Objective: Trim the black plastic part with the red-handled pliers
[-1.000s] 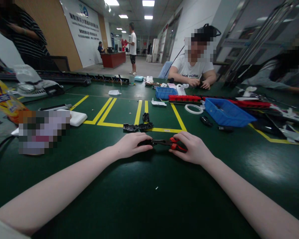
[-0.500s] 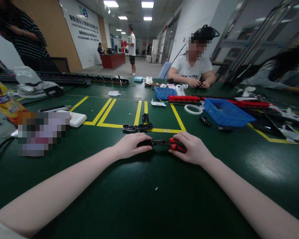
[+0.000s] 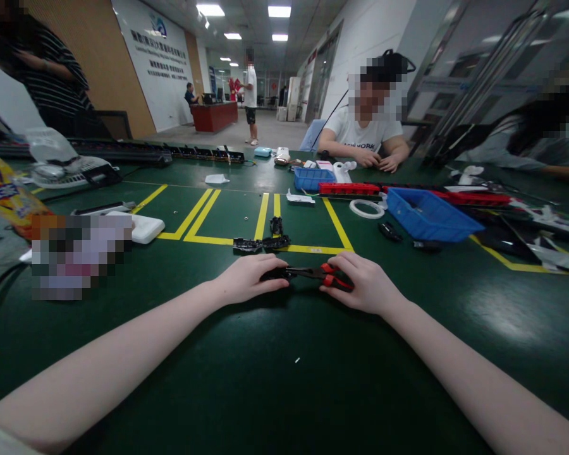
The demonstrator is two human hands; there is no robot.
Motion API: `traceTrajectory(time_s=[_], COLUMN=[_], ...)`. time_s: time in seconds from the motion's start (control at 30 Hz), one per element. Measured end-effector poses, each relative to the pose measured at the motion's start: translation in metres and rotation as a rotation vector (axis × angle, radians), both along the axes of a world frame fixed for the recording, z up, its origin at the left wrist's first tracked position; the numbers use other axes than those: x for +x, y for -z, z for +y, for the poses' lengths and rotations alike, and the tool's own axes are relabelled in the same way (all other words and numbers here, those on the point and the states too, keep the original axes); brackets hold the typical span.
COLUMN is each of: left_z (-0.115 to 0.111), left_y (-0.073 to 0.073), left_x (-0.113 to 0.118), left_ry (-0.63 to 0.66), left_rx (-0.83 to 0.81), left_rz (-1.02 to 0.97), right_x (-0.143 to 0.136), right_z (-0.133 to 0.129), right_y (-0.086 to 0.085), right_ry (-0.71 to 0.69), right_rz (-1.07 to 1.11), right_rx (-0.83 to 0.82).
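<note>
Red-and-black pliers (image 3: 315,272) are gripped by their handles in my right hand (image 3: 367,281), jaws pointing left. My left hand (image 3: 251,278) is closed around a small black plastic part (image 3: 275,273), and the tips of the pliers meet its right end. Most of that part is hidden by my fingers, so its exact kind does not show. Just beyond my left hand, several black plastic pieces (image 3: 262,243) lie against the yellow tape line.
Blue bins (image 3: 431,218) stand to the right, near a white tape ring (image 3: 367,208) and black parts (image 3: 389,231). A white box (image 3: 146,228) and an orange-yellow packet (image 3: 9,196) are at left. Across the green table (image 3: 284,379) sits a person in a white shirt (image 3: 365,136).
My hands and the pliers hold almost the same position. The pliers' handles look slightly closer together. The view has shifted a little.
</note>
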State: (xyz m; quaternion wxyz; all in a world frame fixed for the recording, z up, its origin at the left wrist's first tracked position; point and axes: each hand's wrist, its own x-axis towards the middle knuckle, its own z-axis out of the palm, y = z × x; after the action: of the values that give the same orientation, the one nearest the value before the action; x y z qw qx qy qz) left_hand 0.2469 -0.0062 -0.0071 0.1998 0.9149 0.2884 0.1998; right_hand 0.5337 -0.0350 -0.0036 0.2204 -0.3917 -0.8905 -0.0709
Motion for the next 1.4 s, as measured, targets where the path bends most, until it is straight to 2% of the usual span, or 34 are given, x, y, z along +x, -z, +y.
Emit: traceTrajectory(time_s=[0.2,0.53,1.4], left_z=[0.0004,-0.0015,0.0014], left_y=[0.0026,-0.0015,0.0028], left_x=[0.0004,0.0009,0.0008], left_ry=[-0.037,-0.026,-0.030], left_rx=[0.017,-0.003,0.005], left_rz=[-0.007,-0.010,-0.047], right_x=[-0.0002,0.0001,0.0003], right_z=[-0.0006,-0.0006,-0.0009], right_y=[-0.0004,-0.0010,-0.0008], right_ry=[0.004,0.001,0.004], right_rz=[0.001,0.015,0.000], right_rx=[-0.034,-0.050,-0.025])
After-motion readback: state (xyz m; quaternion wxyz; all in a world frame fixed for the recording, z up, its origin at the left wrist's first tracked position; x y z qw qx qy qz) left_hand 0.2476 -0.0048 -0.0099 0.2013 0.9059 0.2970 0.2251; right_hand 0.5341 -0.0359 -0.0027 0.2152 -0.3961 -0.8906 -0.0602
